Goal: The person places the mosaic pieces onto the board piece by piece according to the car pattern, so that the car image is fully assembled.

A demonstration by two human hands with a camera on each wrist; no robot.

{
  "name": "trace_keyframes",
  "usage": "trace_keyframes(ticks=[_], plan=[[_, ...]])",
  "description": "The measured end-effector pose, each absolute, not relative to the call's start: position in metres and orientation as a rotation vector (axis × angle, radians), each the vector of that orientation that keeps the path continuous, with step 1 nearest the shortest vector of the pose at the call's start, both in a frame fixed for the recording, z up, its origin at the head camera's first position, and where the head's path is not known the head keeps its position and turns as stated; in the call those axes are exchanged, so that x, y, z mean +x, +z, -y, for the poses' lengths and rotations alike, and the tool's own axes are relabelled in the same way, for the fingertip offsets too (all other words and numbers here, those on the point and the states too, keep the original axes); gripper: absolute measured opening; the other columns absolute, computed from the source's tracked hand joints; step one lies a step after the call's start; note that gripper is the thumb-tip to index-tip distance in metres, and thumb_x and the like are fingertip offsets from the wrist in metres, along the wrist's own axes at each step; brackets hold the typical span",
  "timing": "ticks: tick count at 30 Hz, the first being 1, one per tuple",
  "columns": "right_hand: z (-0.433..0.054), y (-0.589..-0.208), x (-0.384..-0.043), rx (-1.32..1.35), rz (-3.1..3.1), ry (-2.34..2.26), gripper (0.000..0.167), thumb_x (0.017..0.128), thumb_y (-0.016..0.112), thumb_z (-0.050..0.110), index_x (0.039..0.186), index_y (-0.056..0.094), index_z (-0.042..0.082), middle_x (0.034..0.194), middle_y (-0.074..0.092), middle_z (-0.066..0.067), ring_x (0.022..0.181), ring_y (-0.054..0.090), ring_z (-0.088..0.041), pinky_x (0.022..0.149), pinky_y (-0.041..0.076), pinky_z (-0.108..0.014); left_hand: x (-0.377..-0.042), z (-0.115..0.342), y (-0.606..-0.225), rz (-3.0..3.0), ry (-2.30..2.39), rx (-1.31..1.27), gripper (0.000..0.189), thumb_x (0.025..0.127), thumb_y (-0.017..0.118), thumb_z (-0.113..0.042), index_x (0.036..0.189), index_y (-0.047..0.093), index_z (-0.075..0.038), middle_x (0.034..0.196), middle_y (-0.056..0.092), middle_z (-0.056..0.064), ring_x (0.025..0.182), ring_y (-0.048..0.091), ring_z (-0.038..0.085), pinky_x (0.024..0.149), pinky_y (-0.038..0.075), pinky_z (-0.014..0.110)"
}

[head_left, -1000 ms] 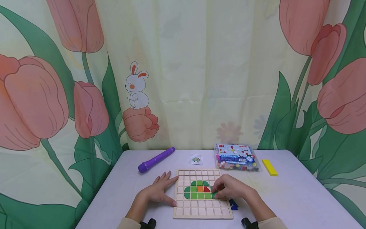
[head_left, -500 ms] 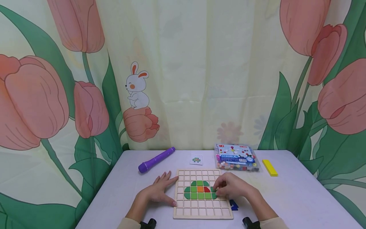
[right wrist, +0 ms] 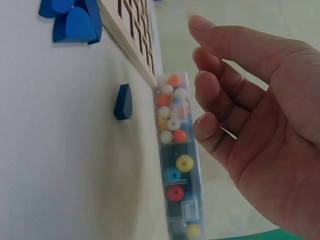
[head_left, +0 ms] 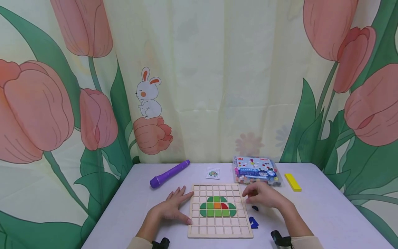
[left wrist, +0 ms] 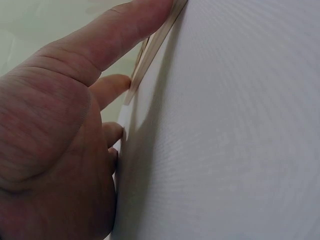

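Note:
My left hand (head_left: 171, 207) rests by the left edge of the wooden grid board (head_left: 220, 236), fingers spread, thumb and index finger touching its frame. Green tiles (head_left: 214, 213) form a rounded shape in the grid, with an orange tile (head_left: 217, 205) and a red tile (head_left: 224, 205) among them. Just right of the board, my right hand (head_left: 264, 195) hovers with loosely bent fingers; nothing shows between them in the right wrist view. Below it on the table lies a single dark blue piece (right wrist: 123, 102). A cluster of blue pieces (right wrist: 75, 24) sits against the board's right edge.
Behind the board lies a small pattern card (head_left: 213, 173). A purple microphone-shaped stick (head_left: 170, 174) is at the back left. At the back right are a clear case of coloured beads (head_left: 257, 171) and a yellow bar (head_left: 293, 182). A printed curtain (head_left: 202, 86) hangs behind the table.
My right hand has left the green tile at the pattern's right end and moved right, off the board. The lone dark blue piece has come into sight. My left hand has stayed put.

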State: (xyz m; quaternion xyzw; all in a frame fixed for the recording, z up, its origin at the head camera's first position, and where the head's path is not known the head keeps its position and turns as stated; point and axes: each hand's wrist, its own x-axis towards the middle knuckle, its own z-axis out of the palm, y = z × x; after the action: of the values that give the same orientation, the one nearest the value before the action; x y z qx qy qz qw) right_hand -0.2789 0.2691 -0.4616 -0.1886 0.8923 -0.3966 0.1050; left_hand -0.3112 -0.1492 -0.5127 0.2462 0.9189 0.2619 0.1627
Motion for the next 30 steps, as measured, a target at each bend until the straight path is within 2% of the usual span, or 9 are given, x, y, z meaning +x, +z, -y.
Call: trace_keyframes(ticks=[8, 14, 21, 30], plan=[[-0.279, -0.461, -0.279, -0.542, -2.6, -1.158, 0.017, 0.09, 0.079, 0.008, 0.108, 0.078, 0.007, 0.086, 0.067, -0.004, 0.083, 0.058, -0.022, 0.067, 0.05, -0.024, -0.311, 0.15, -0.511, -2.615, 0.75, 0.696, 0.113, 0.07, 0.087, -0.065, 0.164, 0.033, -0.033, 0.176, 0.007, 0.016, 0.163, -0.001, 0.041, 0.128, 0.0, 0.066], [-0.285, -0.463, -0.276, -0.437, -2.614, -1.093, 0.016, 0.085, 0.082, 0.003, 0.1, 0.079, 0.008, 0.081, 0.067, -0.004, 0.079, 0.058, -0.021, 0.065, 0.05, -0.026, -0.311, 0.15, -0.511, -2.619, 0.749, 0.701, 0.113, 0.07, 0.087, -0.066, 0.164, 0.033, -0.033, 0.176, 0.007, 0.017, 0.163, -0.001, 0.041, 0.128, 0.0, 0.066], [-0.288, -0.469, -0.275, -0.365, -2.611, -1.031, 0.013, 0.082, 0.086, 0.004, 0.092, 0.079, 0.009, 0.08, 0.069, -0.004, 0.076, 0.058, -0.02, 0.067, 0.049, -0.027, -0.311, 0.149, -0.512, -2.619, 0.744, 0.704, 0.113, 0.07, 0.087, -0.066, 0.164, 0.033, -0.033, 0.176, 0.007, 0.017, 0.163, -0.001, 0.041, 0.128, 0.001, 0.066], [-0.288, -0.475, -0.277, -0.347, -2.624, -1.007, 0.015, 0.08, 0.087, 0.003, 0.089, 0.076, 0.009, 0.078, 0.066, -0.004, 0.075, 0.058, -0.02, 0.066, 0.049, -0.028, -0.311, 0.149, -0.513, -2.628, 0.737, 0.707, 0.113, 0.07, 0.087, -0.066, 0.164, 0.033, -0.034, 0.176, 0.008, 0.016, 0.163, 0.0, 0.041, 0.128, 0.001, 0.066]])
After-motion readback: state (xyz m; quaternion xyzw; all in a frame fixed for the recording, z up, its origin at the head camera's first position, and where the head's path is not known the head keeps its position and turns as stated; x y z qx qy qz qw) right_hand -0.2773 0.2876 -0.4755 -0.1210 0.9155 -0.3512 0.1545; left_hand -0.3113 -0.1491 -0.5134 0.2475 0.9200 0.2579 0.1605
